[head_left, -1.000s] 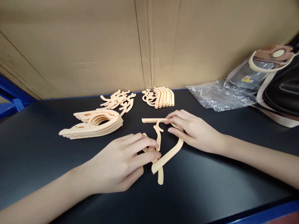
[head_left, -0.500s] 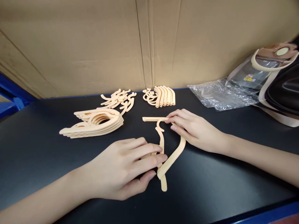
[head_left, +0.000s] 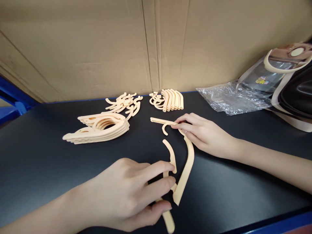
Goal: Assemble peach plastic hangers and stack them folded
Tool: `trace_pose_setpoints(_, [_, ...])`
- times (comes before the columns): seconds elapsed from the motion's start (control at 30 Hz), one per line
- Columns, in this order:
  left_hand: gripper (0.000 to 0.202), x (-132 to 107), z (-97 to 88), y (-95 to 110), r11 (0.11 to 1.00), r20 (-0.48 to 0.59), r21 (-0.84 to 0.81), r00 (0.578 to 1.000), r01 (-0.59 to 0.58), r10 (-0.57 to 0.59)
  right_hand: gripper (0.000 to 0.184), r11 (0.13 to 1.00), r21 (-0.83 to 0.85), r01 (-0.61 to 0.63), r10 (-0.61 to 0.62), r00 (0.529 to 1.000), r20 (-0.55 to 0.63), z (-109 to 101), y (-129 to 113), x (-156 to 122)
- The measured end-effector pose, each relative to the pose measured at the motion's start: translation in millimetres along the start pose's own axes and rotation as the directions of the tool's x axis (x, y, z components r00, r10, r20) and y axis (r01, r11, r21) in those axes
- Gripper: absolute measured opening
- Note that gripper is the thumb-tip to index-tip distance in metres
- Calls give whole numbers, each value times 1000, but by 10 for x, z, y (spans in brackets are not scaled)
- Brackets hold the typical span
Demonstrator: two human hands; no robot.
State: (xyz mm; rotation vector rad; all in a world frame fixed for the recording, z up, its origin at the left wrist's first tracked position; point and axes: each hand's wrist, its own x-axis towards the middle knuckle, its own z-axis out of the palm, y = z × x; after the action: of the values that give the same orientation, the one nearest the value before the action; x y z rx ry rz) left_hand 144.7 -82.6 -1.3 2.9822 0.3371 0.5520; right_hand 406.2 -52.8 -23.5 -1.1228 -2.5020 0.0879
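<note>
My left hand is closed around a loose cream plastic hanger piece, whose rounded end sticks out below the thumb. A curved strip shows past its index fingertip; whether both are one piece is hidden by the fingers. My right hand pinches a cream folding hanger near its joint. One straight arm of this hanger points left, the other, a curved arm, runs down toward me, and a small hook lies between them. The fingers cover the joint.
On the black table stand a stack of cream hanger bodies, a heap of small hooks and a row of curved arms. At right lie a clear plastic bag, a bottle and a black bag. Cardboard stands behind.
My left hand has drawn toward me with the loose piece, away from the hook. The hanger in my right hand has turned slightly, its curved arm now steeper; the right hand stays nearly in place.
</note>
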Motion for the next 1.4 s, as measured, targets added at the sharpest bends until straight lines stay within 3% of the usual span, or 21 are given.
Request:
trace_pose_setpoints(0.17, [17,-19,8,-16,998,93,-56,996,2,3,34,1000,-12,8,-8,1000,3,-5,4,-3])
trace_pose_setpoints(0.37, [21,-49,47,-69,999,2,-14,999,33,-33,36,999,-35,29,-29,999,15,-5,13,-6])
trace_pose_setpoints(0.57, [23,-39,55,-105,993,-21,-5,993,119,-119,35,997,-56,51,-50,999,17,-5,22,-8])
trace_pose_setpoints(0.8, [4,-8,61,-138,986,5,-88,990,143,-143,35,997,-62,51,-49,998,33,-1,39,-8])
trace_pose_setpoints(1.07, [28,17,48,-192,988,5,-118,995,96,-96,38,992,-100,78,-73,996,54,3,51,-13])
trace_pose_setpoints(1.4, [29,32,33,-197,991,16,-98,996,87,-86,38,992,-96,84,-79,995,57,-9,51,-13])
